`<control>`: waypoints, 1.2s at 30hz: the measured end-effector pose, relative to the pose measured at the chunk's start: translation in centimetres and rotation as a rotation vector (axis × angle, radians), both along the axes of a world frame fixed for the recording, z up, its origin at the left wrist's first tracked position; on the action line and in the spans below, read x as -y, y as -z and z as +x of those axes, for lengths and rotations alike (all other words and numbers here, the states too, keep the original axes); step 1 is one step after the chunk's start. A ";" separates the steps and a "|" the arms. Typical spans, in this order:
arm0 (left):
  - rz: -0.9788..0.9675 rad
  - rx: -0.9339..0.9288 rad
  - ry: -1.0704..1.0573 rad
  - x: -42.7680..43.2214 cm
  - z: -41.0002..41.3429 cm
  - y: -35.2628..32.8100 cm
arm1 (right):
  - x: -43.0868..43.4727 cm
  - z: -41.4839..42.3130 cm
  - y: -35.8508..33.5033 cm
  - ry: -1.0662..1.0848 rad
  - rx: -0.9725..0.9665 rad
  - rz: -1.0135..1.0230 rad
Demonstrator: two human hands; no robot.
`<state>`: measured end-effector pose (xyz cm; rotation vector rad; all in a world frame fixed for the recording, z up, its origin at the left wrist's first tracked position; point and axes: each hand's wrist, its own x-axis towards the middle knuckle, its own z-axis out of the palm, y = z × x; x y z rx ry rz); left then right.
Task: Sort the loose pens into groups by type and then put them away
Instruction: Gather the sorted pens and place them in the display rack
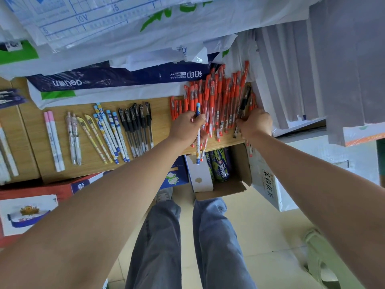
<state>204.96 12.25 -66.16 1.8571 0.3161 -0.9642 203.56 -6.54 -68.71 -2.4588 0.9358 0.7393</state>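
On the wooden table [160, 122] lies a big heap of red pens [218, 97] at the right. My left hand [187, 126] grips a blue-and-white patterned pen [198, 142] at the heap's left edge. At the heap's right edge my right hand [255, 122] rests with its fingers curled on a black pen [243, 105]. Sorted rows lie to the left: black pens [136, 128], blue patterned pens [110, 132], yellow striped pens [93, 138], clear pens [74, 138] and pink-capped white pens [53, 140].
Wrapped paper reams [116, 78] crowd the table's far side and stacked grey sheets [291, 80] stand at the right. Below the table's near edge sit an open cardboard box [225, 184] with cans, a white carton [268, 184] and a red box [31, 205].
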 end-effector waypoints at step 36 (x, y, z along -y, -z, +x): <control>-0.179 0.010 -0.772 -16.7 -6.3 -8.5 | -19.6 -2.7 -10.9 -0.562 -0.193 0.804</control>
